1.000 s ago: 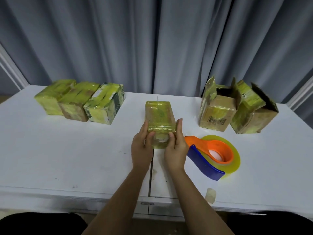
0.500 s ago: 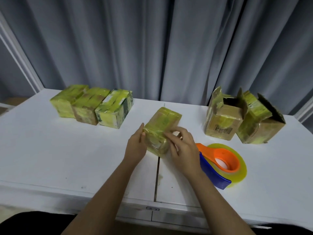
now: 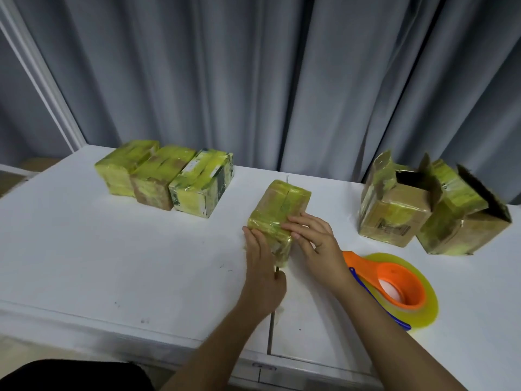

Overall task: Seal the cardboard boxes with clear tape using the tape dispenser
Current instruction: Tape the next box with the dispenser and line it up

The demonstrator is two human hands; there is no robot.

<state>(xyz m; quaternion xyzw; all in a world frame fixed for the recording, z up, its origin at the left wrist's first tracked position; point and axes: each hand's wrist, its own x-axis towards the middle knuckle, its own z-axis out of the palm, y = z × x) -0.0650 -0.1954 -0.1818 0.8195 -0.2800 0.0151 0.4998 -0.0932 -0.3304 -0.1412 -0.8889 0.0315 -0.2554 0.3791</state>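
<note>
A tape-wrapped yellowish cardboard box (image 3: 282, 206) lies at an angle in the middle of the white table (image 3: 112, 249). My left hand (image 3: 262, 266) touches its near left side with fairly straight fingers. My right hand (image 3: 315, 244) lies with its fingers spread flat over the box's near top edge. The orange and blue tape dispenser (image 3: 394, 286), with its roll of clear yellowish tape, lies on the table just right of my right wrist; neither hand holds it.
Three taped boxes (image 3: 163, 179) stand side by side at the back left. Two boxes with open flaps (image 3: 394, 213) (image 3: 462, 221) stand at the back right. A grey curtain hangs behind the table. A seam runs through the tabletop under my hands.
The middle box has turned from straight to slanted. My right hand has moved from gripping its near end to lying flat across the top edge. My left hand has slid to its left side.
</note>
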